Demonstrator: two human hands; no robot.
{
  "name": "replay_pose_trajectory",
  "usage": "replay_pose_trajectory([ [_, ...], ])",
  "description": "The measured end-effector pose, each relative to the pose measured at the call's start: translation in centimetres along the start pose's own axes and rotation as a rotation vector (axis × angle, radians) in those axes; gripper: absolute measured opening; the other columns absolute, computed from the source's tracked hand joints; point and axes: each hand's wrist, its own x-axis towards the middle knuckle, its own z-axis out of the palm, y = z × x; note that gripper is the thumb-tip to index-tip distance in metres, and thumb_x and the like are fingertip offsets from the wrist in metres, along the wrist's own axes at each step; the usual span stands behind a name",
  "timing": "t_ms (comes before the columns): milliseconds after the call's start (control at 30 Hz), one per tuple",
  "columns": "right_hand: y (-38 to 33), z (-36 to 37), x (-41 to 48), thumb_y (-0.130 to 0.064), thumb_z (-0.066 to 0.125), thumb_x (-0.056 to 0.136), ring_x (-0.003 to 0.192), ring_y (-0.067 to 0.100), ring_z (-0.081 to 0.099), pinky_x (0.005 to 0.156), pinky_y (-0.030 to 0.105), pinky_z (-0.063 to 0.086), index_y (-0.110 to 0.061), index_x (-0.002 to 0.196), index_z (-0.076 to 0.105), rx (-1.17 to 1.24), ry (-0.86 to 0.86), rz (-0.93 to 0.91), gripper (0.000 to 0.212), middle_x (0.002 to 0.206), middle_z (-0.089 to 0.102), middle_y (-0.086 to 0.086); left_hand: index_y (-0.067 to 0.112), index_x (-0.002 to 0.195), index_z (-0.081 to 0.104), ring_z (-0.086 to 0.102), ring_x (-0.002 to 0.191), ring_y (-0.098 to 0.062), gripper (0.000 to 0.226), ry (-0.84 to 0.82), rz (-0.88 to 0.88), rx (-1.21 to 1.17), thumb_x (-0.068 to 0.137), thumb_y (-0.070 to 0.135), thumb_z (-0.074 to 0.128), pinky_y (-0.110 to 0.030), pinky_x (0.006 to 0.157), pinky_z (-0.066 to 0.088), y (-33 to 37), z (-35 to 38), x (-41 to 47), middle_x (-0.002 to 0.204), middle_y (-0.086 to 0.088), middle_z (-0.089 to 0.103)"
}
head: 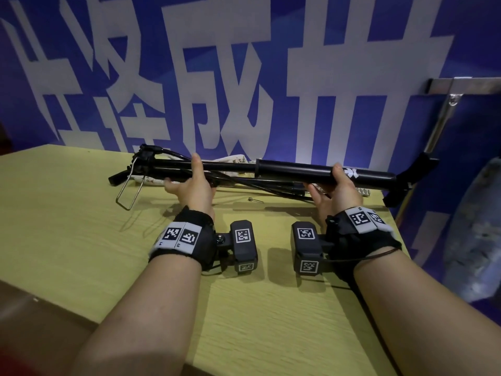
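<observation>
Black metal fills both palms. The left hand (193, 185) curls up from below round the thin rod (227, 166) of a pump (292, 169), thumb over the top. The right hand (337, 189) wraps the thick barrel (374, 176) the same way. Both wrists wear marker-printed wristbands (180, 237).

The pump lies level from nine to three o'clock, seemingly lifted just above the far half of the yellow wooden table (67, 226). A wire foot loop (127, 191) hangs at the nine o'clock end, and whether its tip touches the wood I cannot tell. The cross handle (417, 169) juts past the table's three o'clock edge, and a slack hose (257, 183) sags beneath.

It should feel stiff and fairly light, probably heavier toward the barrel. The smooth tube could slip, and the rod may slide inside it, so one hand on each part looks sound.

A small needle (256, 200) lies on the table between the hands. A pale cloth (235, 160) sits at twelve o'clock, against a blue banner (244, 63).
</observation>
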Motion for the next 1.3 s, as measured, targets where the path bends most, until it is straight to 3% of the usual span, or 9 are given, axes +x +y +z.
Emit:
replay_pose_trajectory([
  [133, -0.1, -0.1, 0.2, -0.023, 0.068, 0.086, 0.084, 0.029, 0.060, 0.084, 0.048, 0.056, -0.009, 0.126, 0.047, -0.011, 0.038, -0.029, 0.047, 0.111, 0.061, 0.012, 0.035, 0.153, -0.012, 0.047, 0.130, -0.024, 0.103, 0.030, 0.109, 0.047, 0.087, 0.044, 0.068, -0.047, 0.103, 0.047, 0.2, -0.3, 0.9, 0.153, -0.003, 0.032],
  [333, -0.2, 0.0, 0.2, -0.026, 0.069, 0.084, 0.093, 0.027, 0.059, 0.083, 0.042, 0.056, -0.008, 0.127, 0.046, -0.073, 0.088, -0.035, 0.052, 0.113, 0.060, 0.011, 0.035, 0.151, -0.019, 0.038, 0.140, -0.024, 0.112, 0.022, 0.147, 0.004, 0.086, 0.033, 0.073, -0.049, 0.109, 0.042, 0.4, -0.7, 1.3, 0.161, -0.004, 0.021],
  [533, -0.2, -0.1, 0.3, -0.030, 0.070, 0.083, 0.089, 0.026, 0.059, 0.077, 0.039, 0.057, -0.008, 0.125, 0.045, -0.099, 0.095, -0.057, 0.053, 0.114, 0.060, 0.011, 0.032, 0.153, 0.001, 0.049, 0.130, -0.022, 0.102, 0.087, 0.164, -0.063, 0.083, 0.030, 0.076, -0.049, 0.103, 0.047, 0.8, -1.1, 1.8, 0.151, -0.003, 0.038],
  [700, 0.1, -0.2, 0.4, -0.034, 0.066, 0.087, 0.084, 0.024, 0.061, 0.079, 0.038, 0.058, -0.013, 0.116, 0.041, -0.179, 0.104, -0.076, 0.043, 0.101, 0.056, 0.006, 0.020, 0.145, 0.028, 0.055, 0.125, -0.021, 0.072, 0.101, 0.147, -0.080, 0.088, 0.024, 0.072, -0.044, 0.098, 0.052, 0.9, -1.3, 2.3, 0.143, -0.002, 0.049],
  [800, 0.0, -0.3, 0.4, -0.016, 0.060, 0.090, 0.105, 0.032, 0.060, 0.093, 0.046, 0.051, -0.011, 0.108, 0.052, -0.131, 0.010, -0.020, 0.020, 0.112, 0.060, 0.010, 0.014, 0.141, 0.035, 0.061, 0.118, -0.022, 0.064, 0.112, 0.133, -0.120, 0.088, 0.014, 0.071, -0.040, 0.093, 0.055, 0.9, -1.5, 2.5, 0.134, -0.006, 0.058],
  [867, -0.1, -0.2, 0.4, -0.007, 0.056, 0.091, 0.109, 0.034, 0.058, 0.094, 0.047, 0.050, -0.011, 0.101, 0.054, -0.096, -0.002, -0.006, 0.011, 0.106, 0.062, 0.011, 0.013, 0.142, 0.035, 0.062, 0.116, -0.022, 0.063, 0.120, 0.138, -0.135, 0.089, 0.019, 0.070, -0.040, 0.092, 0.056, 1.0, -1.5, 2.6, 0.132, -0.007, 0.059],
  [1000, -0.2, -0.2, 0.5, -0.010, 0.062, 0.088, 0.091, 0.033, 0.060, 0.074, 0.044, 0.056, -0.007, 0.121, 0.048, -0.049, 0.070, 0.001, 0.036, 0.102, 0.062, 0.013, 0.012, 0.138, 0.042, 0.063, 0.092, -0.016, 0.057, 0.135, 0.117, -0.173, 0.099, 0.053, 0.042, -0.031, 0.083, 0.059, 1.2, -1.2, 2.4, 0.119, -0.007, 0.062],
  [1100, -0.2, -0.4, 0.6, -0.013, 0.065, 0.086, 0.082, 0.032, 0.060, 0.065, 0.043, 0.057, -0.009, 0.129, 0.043, -0.053, 0.081, -0.009, 0.048, 0.114, 0.059, 0.014, 0.011, 0.132, 0.049, 0.059, 0.076, -0.014, 0.061, 0.118, 0.053, -0.298, 0.099, 0.059, 0.031, -0.028, 0.074, 0.059, 1.3, -1.7, 2.9, 0.104, -0.007, 0.063],
  [1300, -0.1, -0.5, 0.6, -0.022, 0.068, 0.086, 0.076, 0.024, 0.058, 0.059, 0.035, 0.055, -0.010, 0.130, 0.041, -0.102, 0.102, -0.047, 0.053, 0.103, 0.059, 0.009, 0.028, 0.143, 0.026, 0.068, 0.091, -0.018, 0.053, 0.124, 0.101, -0.218, 0.099, 0.055, 0.037, -0.030, 0.073, 0.057, 1.8, -1.8, 2.2, 0.114, -0.005, 0.061],
])
